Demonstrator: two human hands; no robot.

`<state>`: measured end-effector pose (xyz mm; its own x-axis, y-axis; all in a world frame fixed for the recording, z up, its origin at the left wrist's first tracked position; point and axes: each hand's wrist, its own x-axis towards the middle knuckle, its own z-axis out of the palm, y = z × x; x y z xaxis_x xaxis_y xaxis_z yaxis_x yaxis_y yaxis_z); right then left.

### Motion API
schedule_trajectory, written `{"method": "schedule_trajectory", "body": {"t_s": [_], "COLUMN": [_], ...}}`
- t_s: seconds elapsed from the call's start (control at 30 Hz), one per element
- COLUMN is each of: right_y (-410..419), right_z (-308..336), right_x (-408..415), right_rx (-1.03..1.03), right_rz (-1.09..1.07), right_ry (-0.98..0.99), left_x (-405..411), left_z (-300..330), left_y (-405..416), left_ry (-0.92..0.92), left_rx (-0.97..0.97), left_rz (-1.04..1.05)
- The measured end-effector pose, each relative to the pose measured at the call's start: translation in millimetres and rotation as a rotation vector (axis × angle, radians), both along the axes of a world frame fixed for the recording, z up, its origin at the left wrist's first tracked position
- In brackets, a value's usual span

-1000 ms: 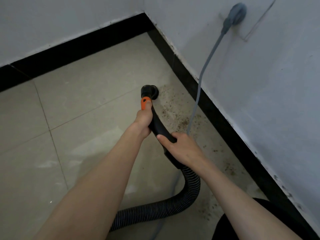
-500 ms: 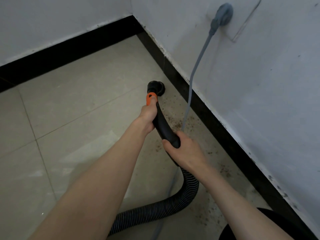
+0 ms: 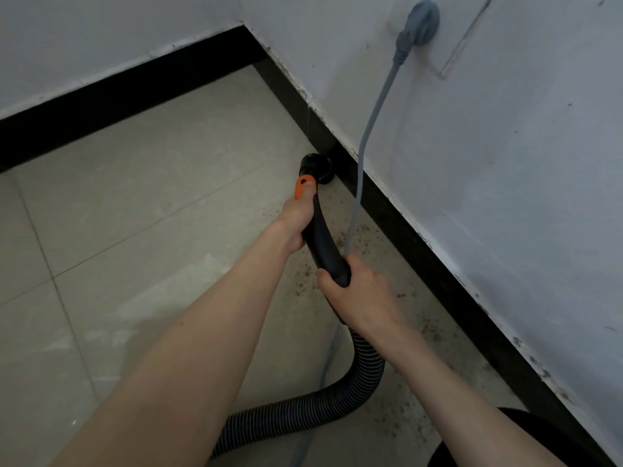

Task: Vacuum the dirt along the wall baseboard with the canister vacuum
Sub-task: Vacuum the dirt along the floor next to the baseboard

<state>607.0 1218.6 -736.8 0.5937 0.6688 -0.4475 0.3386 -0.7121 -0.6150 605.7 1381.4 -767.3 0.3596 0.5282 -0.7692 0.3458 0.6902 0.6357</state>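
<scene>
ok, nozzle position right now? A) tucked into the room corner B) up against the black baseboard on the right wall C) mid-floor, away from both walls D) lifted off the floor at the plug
B: the nozzle sits at the foot of the black baseboard of the right wall, short of the corner, with the left hand and right hand both gripping the black wand.

Black nozzle (image 3: 317,168) against baseboard (image 3: 421,244), brown dirt (image 3: 367,237) alongside
</scene>
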Motion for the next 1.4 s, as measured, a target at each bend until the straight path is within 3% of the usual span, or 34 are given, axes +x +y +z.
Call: {"method": "schedule_trajectory", "body": {"t_s": [0.5, 0.77, 0.87, 1.4], "right_y": [-35, -47, -45, -33], "right_z": [8, 21, 22, 18], "right_x": [8, 6, 5, 0], "right_rx": [0.078, 0.325, 0.362, 0.322], "right_rz": [-0.16, -0.577, -0.636, -0.558], "right_ry": [0.096, 0.687, 0.811, 0.8], "left_x": [4, 27, 31, 19], "left_z": [14, 32, 36, 34], "left_y": [-40, -64, -66, -50], "left_ry": [-0.074, -0.174, -0.19, -0.141], "left_rx": [0.041, 0.022, 0.001, 0.052], "left_rz": [-0.102, -0.169, -0.178, -0.22]}}
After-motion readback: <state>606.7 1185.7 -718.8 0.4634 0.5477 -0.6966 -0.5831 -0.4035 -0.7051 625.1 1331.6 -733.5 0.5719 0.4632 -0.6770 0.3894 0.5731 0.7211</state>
